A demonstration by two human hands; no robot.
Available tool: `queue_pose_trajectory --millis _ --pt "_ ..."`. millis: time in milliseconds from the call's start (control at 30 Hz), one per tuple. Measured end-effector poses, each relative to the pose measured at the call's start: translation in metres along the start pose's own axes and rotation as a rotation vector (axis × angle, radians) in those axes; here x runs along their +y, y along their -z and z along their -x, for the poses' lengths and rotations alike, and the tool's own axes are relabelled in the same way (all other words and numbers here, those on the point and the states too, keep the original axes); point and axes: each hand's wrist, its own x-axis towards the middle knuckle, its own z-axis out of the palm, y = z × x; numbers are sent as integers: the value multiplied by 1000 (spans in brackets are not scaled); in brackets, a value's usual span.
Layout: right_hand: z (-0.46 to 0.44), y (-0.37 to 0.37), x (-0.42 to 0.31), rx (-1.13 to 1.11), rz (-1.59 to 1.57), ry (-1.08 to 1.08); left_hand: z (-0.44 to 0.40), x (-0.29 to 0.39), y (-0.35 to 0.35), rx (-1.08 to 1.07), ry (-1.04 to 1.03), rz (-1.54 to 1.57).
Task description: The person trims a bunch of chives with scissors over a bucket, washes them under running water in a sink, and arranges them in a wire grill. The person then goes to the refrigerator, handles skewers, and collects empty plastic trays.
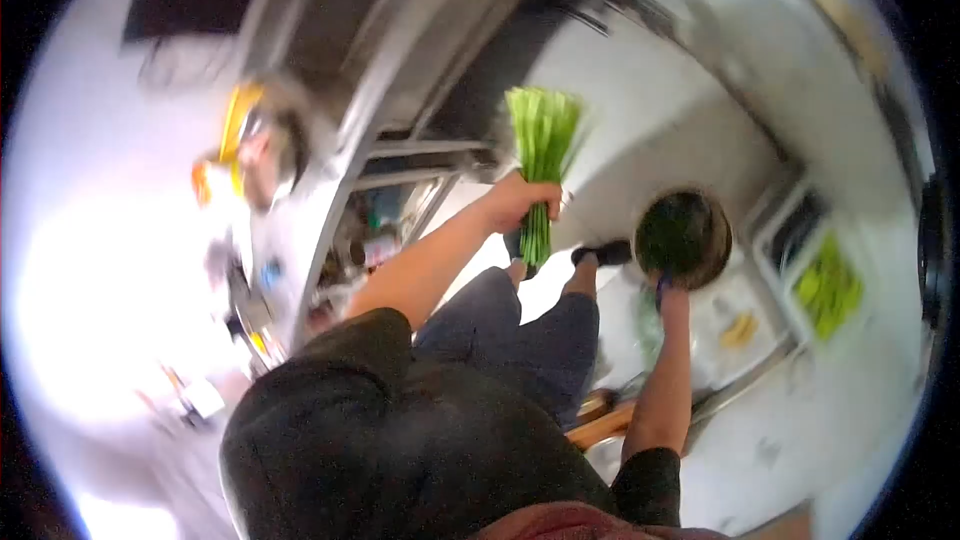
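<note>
"Firstly, how do the green stems [546,130] lie to the fingers?"

"Noted: they lie across the palm of my left hand [525,202], to the left of the round pot [726,240] and apart from it. My left fingers are closed round the bundle, below its middle. The long axis runs away from my torso, beside the pot rather than towards it; the pale, flared end is beyond the fist, the narrower, darker end on the side of my legs."

"Which hand is nearer the pot?"

"Right hand [674,292], at the pot's near edge. Its fingers are blurred and partly hidden; how far open they are, or whether they grip the rim, I cannot tell."

"Contents of the pot?"

"Dark green matter [675,228], kind not determined."

"Other items found near it?"

"Right of the pot, bright yellow-green produce [829,286], beside a pale-edged dark recess; whether a container holds the produce is unclear. Nearer my torso than the pot, small yellow pieces [740,330] on a pale surface. Blur prevents closer identification."
</note>
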Motion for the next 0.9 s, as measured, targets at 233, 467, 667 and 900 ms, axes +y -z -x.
queue_pose_trajectory --millis 233,467,667,900 --pt "105 65 -309 82 319 368 240 -25 202 80 -241 -158" --pt "199 -43 -626 -102 662 1110 400 -75 314 407 -421 247" --pt "249 -166 -794 -240 786 1136 473 -135 360 749 -503 444" --pt "255 -116 -789 -502 400 1226 432 -106 370 775 -583 615"
